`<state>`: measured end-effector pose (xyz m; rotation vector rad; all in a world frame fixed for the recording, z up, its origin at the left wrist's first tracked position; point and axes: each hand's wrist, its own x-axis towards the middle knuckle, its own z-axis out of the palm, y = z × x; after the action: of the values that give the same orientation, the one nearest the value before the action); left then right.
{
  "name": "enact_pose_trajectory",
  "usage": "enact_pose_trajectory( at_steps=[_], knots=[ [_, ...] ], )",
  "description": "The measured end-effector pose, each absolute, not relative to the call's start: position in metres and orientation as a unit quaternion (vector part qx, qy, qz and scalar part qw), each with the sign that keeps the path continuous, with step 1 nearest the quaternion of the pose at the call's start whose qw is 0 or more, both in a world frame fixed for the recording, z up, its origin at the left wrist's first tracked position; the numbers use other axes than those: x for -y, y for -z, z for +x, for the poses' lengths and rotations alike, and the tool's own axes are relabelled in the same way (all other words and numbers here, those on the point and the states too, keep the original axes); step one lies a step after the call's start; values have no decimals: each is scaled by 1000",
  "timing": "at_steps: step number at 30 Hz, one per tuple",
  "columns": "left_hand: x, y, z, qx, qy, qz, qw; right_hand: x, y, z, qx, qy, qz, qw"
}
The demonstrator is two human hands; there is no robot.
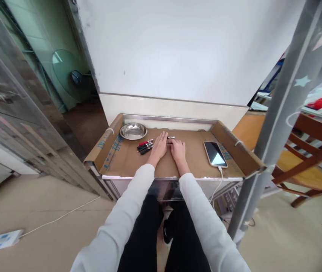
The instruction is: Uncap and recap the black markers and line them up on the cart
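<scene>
My left hand (159,147) lies low over the cardboard sheet (189,168), its fingers stretched forward and close together. Just left of it is a small bundle of pens (145,147), several black ones and a red one, partly covered by the hand's edge. My right hand (179,150) is beside it, fingers bent inward toward the left hand. Just beyond the right fingertips shows the end of a small silver and dark pen-like piece (171,137). What sits between the two hands is mostly hidden.
A round steel dish (133,131) stands at the back left. A smartphone (215,153) with a white charging cable (219,177) lies at the right. Cardboard side walls (236,147) edge the tabletop. A grey metal post (274,124) and a wooden chair (305,166) stand to the right.
</scene>
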<state>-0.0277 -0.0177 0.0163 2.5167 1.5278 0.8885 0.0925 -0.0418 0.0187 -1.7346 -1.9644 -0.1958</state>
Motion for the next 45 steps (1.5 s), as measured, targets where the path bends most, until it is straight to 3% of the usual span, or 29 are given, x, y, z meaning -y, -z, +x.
enact_pose_trajectory(
  at_steps=[12,22,45],
  knots=[
    [24,-17,-25,-532,-250,807,-66,44,-18,94,677,83,-680,268],
    [25,-22,-24,-538,-286,792,-28,47,-21,96,588,66,-727,348],
    [26,-25,-26,-531,-305,790,21,46,-23,96,611,56,-717,332]
  ],
)
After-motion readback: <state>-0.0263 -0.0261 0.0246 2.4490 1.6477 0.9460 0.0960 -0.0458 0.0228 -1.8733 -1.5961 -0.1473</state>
